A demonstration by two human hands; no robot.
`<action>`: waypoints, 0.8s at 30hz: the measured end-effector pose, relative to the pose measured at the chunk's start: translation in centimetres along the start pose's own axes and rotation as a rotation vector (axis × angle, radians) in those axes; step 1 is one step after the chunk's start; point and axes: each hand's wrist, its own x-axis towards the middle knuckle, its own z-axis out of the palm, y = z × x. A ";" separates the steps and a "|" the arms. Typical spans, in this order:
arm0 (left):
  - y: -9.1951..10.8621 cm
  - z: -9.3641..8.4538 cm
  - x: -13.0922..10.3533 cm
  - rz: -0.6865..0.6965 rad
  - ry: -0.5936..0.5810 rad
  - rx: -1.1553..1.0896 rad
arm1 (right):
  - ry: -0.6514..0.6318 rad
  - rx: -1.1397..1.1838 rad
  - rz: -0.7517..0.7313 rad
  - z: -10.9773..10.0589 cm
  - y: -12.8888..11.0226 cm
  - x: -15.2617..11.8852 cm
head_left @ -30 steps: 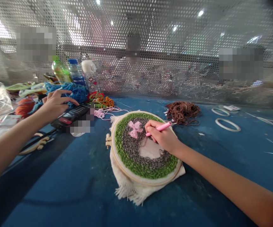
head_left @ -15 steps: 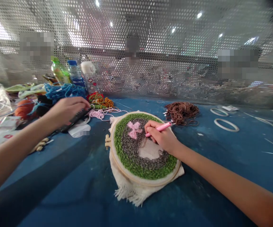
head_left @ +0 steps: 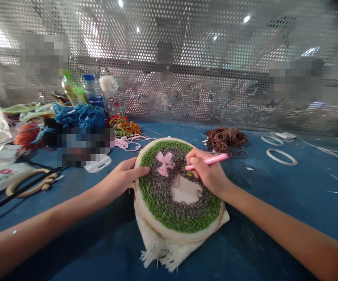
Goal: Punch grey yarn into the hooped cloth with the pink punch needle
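A round wooden embroidery hoop [head_left: 183,236] holds cream cloth [head_left: 157,244] with a frayed lower edge. Looped green yarn [head_left: 154,203] rings a grey-brown area [head_left: 169,195] with a pink bow shape [head_left: 164,163] and a bare patch [head_left: 185,190]. My left hand [head_left: 126,175] grips the hoop's left rim, thumb on top and the other fingers partly hidden beneath. Between the fingers of my right hand [head_left: 205,171] is a pink punch needle [head_left: 218,158], its tip at the grey-brown loops near the bare patch.
Brown yarn [head_left: 226,138] lies behind the hoop, and white rings [head_left: 281,156] sit at right. Left are blue yarn [head_left: 79,115], pink yarn [head_left: 125,142], another wooden hoop [head_left: 13,190], a black cable [head_left: 25,191] and bottles [head_left: 109,91]. A perforated metal screen [head_left: 201,89] stands behind.
My left hand has left the dark object at the left and come to the hoop's rim. The hoop's near side looks slightly tilted. My right hand has shifted a little right with the punch needle.
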 end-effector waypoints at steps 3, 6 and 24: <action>0.1 0.4 -0.4 0.007 0.000 -0.061 | -0.081 -0.031 0.016 0.5 -0.3 0.1; 0.1 0.7 -0.6 -0.001 0.009 -0.103 | -0.019 0.031 0.050 0.2 0.1 0.4; 0.4 0.5 -0.7 0.014 0.019 -0.072 | 0.147 0.199 0.127 -0.7 1.3 1.0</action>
